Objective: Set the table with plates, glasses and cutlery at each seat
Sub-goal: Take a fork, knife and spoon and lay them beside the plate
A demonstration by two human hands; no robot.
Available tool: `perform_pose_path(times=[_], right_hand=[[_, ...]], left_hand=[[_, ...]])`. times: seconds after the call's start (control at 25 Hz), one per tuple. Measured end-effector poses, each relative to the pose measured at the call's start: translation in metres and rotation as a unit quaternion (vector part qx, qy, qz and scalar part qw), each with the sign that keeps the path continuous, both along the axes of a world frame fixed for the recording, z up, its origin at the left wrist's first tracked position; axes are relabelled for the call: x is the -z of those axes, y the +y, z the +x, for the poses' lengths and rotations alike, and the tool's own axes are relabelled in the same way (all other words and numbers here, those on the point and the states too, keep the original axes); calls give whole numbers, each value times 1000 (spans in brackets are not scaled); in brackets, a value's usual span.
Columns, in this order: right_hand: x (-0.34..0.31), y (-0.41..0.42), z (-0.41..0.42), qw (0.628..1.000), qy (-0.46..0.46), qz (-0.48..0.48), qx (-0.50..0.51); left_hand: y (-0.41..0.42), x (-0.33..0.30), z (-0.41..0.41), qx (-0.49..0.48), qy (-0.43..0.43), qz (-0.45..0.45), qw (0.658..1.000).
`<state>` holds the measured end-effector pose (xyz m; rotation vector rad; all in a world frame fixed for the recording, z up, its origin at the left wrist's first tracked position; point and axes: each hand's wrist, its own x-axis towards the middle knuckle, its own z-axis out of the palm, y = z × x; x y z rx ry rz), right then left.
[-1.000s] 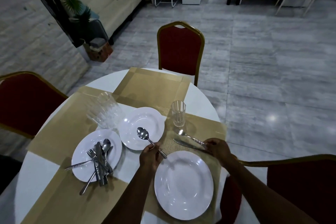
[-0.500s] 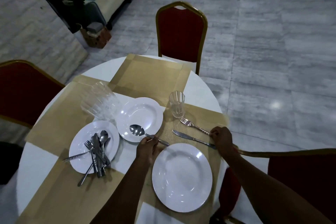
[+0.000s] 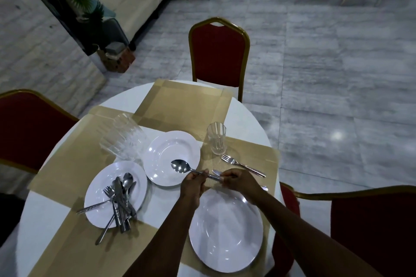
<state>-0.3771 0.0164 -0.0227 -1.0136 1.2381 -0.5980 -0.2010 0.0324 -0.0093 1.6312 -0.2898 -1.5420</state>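
A white plate [image 3: 225, 234] lies on the gold placemat [image 3: 267, 159] at the near right seat. Beyond it stand a clear glass [image 3: 216, 138] and a fork [image 3: 244, 166]. A knife [image 3: 215, 172] lies under my hands, only its tip and handle end showing. My left hand [image 3: 193, 184] grips the handle of a spoon [image 3: 180, 166] just above the mat. My right hand [image 3: 239, 181] pinches the far end of that same handle. The spoon's bowl hangs over the rim of a second white plate [image 3: 166, 153].
A third plate [image 3: 99, 195] on the left carries a heap of several forks, knives and spoons [image 3: 121, 200]. Clear glasses [image 3: 125, 139] cluster behind it. Red chairs stand at the far side [image 3: 218, 56], left [image 3: 27, 128] and right [image 3: 371, 231]. A bare placemat [image 3: 182, 101] lies at the far seat.
My right hand left the knife's handle and moved left to meet the spoon handle. My left hand carried the spoon slightly rightward toward the knife.
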Motion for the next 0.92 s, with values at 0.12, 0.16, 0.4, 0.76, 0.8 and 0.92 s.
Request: perform_pose_path(times=[0.12,0.16,0.4,0.76,0.8,0.92], right_hand=[[-6,4,0,997,-45,53,36],[-8,5,-2,996,-51,58,44],[-6,0,-67,987,8,50,151],[34,-36,-120,962,157,3,222],[39,-41,-117,960,189,-7,204],[50,-50,-108,938,306,-95,132]], left_hand=[[1,0,-9,25,-16,1,1000],[1,0,-12,33,-17,1,999],[5,0,-17,40,2,6,999],[-9,9,5,6,-23,17,1000],[-13,13,6,17,-44,18,999],[-26,16,6,70,-150,16,986]])
